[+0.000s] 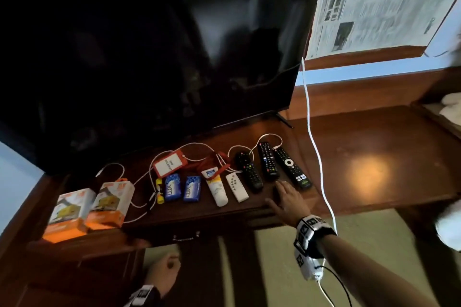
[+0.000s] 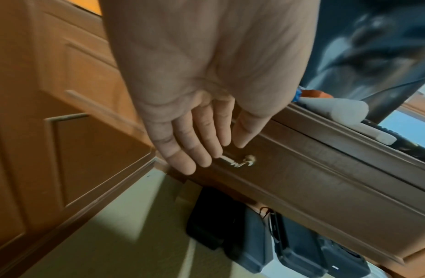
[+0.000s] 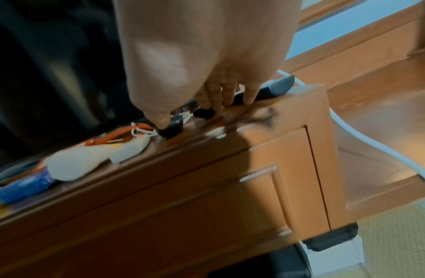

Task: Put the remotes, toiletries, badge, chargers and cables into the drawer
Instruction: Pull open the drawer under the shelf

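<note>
Remotes [image 1: 269, 166], toiletries, badge [image 1: 167, 163] lie in a row on desk [image 1: 374, 157] under TV; drawer [image 2: 302, 180] below looks closed. R hand [image 1: 287, 200], fingers spread, holds nothing, at 6 o'clock of remotes; L hand [image 2: 197, 131], fingers straight, nears handle [image 2: 240, 162]. Risk: white cables [image 1: 194, 154] tangled w/ badge may drag neighbours off edge.

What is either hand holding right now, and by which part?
Nothing is held. The left hand reaches open toward the drawer handle; the right hand spreads over the black remotes' near ends.
</note>
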